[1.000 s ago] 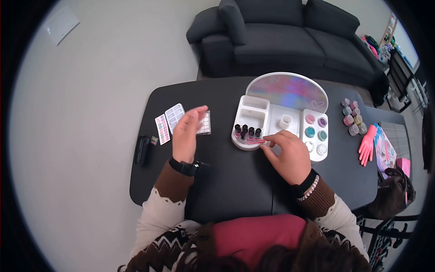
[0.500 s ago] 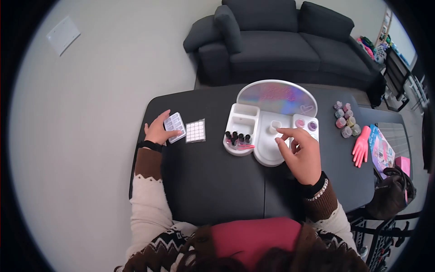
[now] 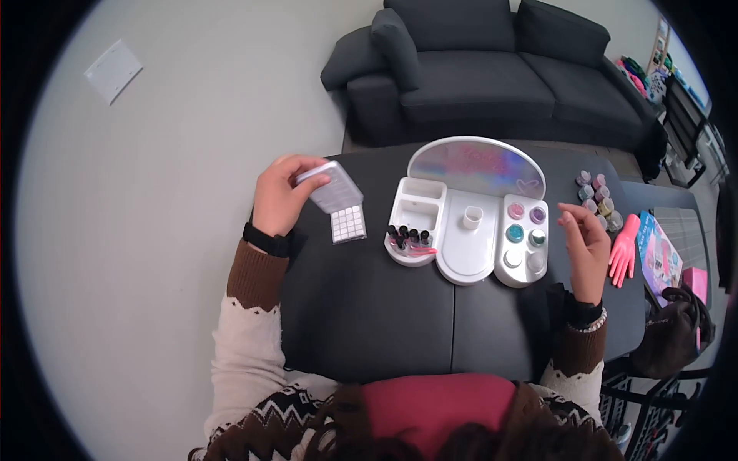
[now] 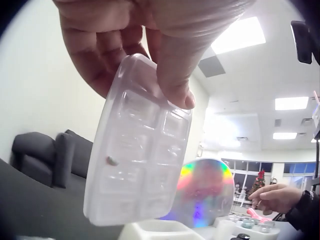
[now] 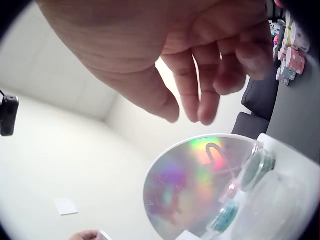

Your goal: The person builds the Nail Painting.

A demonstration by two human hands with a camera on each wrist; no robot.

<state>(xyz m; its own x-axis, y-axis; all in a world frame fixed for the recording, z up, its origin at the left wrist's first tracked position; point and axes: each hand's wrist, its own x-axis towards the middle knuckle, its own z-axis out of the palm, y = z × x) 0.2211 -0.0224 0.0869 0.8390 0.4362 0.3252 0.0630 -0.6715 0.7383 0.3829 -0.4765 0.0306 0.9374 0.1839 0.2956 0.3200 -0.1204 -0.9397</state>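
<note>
My left hand (image 3: 286, 190) pinches a translucent plastic case with molded compartments (image 3: 332, 187) between thumb and fingers, tilted above the table. In the left wrist view the case (image 4: 142, 145) hangs with its divided face showing and a small colored speck inside. Just below it in the head view lies a pack of white squares (image 3: 348, 224). My right hand (image 3: 588, 250) hovers to the right of the white nail-art station (image 3: 465, 261), fingers loosely bent and holding nothing. Small glitter pots (image 3: 515, 233) sit in the station's right side, and dark-capped polish bottles (image 3: 413, 233) in its left.
At the table's right stand several small jars (image 3: 600, 201) and a pink model hand (image 3: 623, 252). Beyond them are a colorful printed box (image 3: 659, 250) and a dark bag (image 3: 670, 338). A white cup (image 3: 473, 217) stands mid-station. The grey sofa (image 3: 492, 81) is behind.
My left hand has grasped the compartment case, lifted it and brought it right over the pack of white squares. My right hand has left the station's front, moving right.
</note>
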